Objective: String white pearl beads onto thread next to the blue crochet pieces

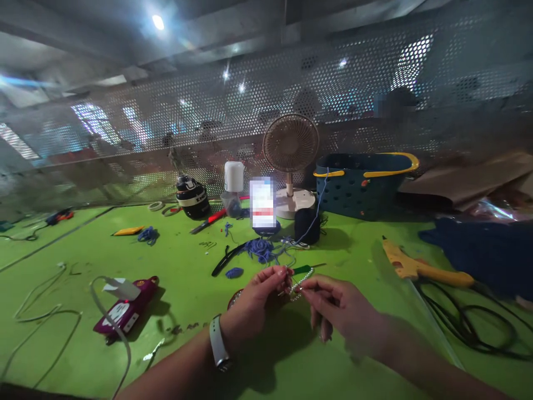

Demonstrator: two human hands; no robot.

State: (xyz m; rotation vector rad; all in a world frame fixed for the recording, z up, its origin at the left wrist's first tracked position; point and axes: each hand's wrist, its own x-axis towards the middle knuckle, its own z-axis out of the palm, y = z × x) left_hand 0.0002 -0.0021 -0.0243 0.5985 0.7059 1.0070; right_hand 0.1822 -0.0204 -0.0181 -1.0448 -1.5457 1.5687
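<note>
My left hand point(266, 289), with a white-banded watch point(219, 341) on its wrist, is closed in a pinch at one end of a strand of small white beads point(307, 275). My right hand point(339, 305) pinches the same strand from the other side, thumb and forefinger pressed together. Between them the strand bends in a short loop above the table. Just behind the fingertips is a green-handled tool point(302, 269) with a thin shaft, possibly a crochet hook. A reddish dish point(234, 300), its contents unclear, is partly hidden under my left hand.
Blue yarn point(260, 250) lies ahead, near a phone point(262, 203) and a fan point(290, 144). A basket point(353, 189) stands behind. To the right are a yellow glue gun point(416, 266) and coiled black cable point(470, 322); to the left, a purple power strip point(129, 311) with cords.
</note>
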